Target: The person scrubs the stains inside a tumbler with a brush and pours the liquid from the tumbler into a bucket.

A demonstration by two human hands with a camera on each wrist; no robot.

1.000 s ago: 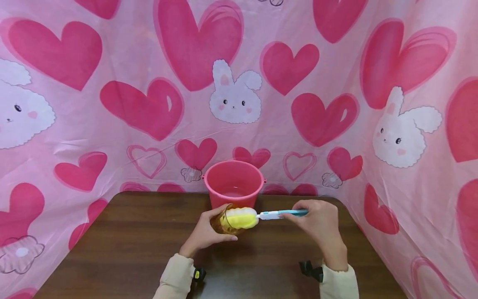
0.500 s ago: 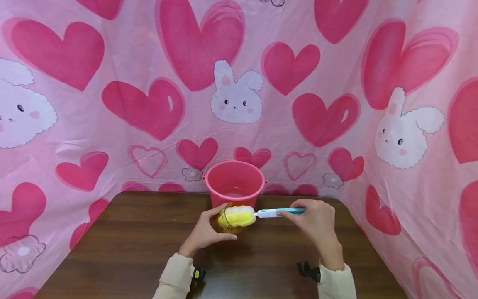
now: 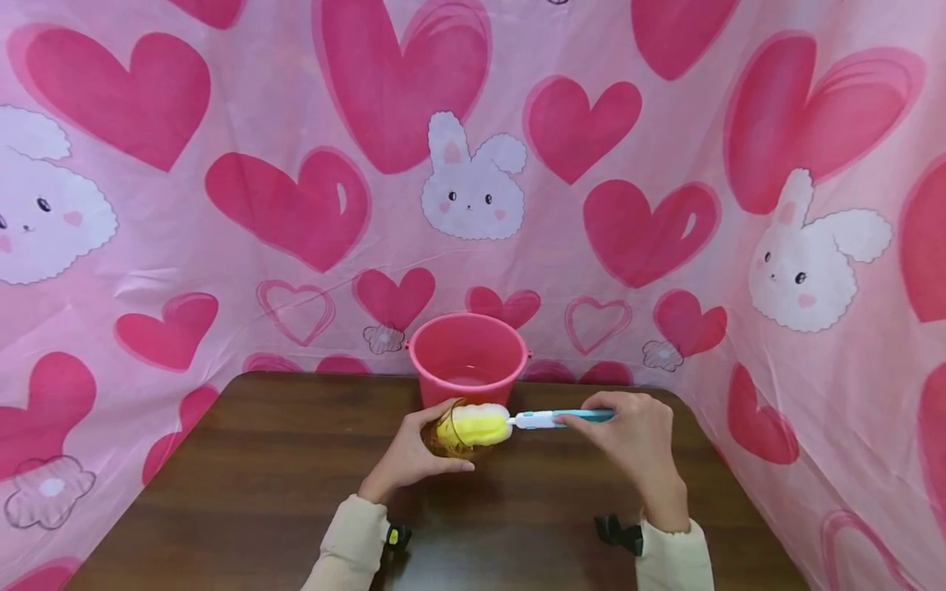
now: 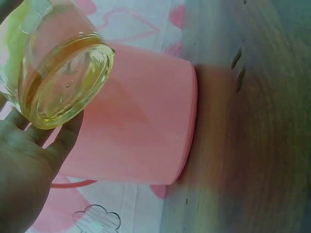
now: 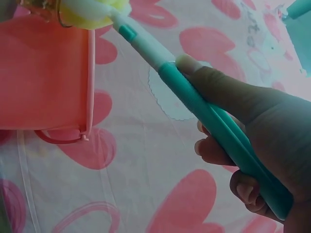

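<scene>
My left hand [image 3: 405,458] grips an amber-tinted drinking glass [image 4: 68,90], tipped on its side with its mouth to the right. In the left wrist view its thick base shows, with drops on it. A sponge bottle brush [image 5: 194,104] is held in my right hand [image 3: 637,431], fingers curled round the teal part of the handle and thumb lying along it. The yellow and white sponge head [image 3: 488,425] sits partly inside the glass, the rest outside the rim. Both hands are above the table, just in front of the bucket.
A pink bucket [image 3: 467,396] stands at the back of the brown wooden table [image 3: 296,476], with what looks like water at its bottom. Small wet spots [image 4: 238,68] lie on the wood. A pink curtain [image 3: 296,107] with hearts and rabbits hangs behind and at the sides.
The brush has shifted slightly left, a little deeper into the glass. Both hands keep their hold. The head view has tilted slightly.
</scene>
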